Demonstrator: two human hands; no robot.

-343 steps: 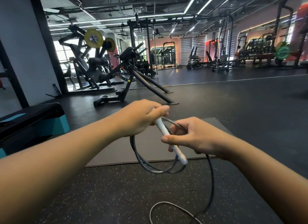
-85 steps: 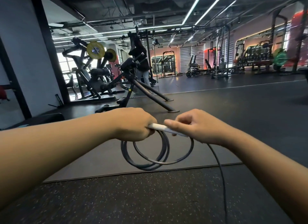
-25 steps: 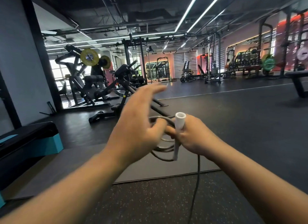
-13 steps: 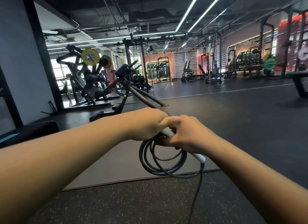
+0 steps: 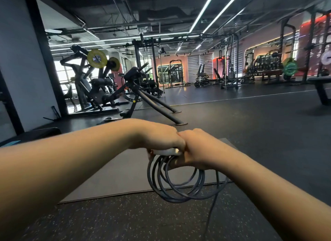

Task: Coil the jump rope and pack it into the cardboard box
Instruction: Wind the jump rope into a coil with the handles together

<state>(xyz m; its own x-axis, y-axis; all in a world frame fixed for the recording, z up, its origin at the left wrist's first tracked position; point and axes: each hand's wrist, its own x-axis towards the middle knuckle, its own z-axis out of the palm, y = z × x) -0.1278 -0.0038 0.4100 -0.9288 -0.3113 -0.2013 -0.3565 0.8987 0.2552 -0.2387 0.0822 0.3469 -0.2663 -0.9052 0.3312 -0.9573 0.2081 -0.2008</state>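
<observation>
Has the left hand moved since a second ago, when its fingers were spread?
Yes. The left hand has come down and closed on the white handle, now lower against the grey mat.

Both forearms are bare to the frame's edge; the left hand (image 5: 157, 138) and right hand (image 5: 198, 149) are bare too.

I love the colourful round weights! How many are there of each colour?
Yellow weight plates: 2
Green weight plate: 1
White weight plate, cut off at the right edge: 1
Total: 4
</observation>
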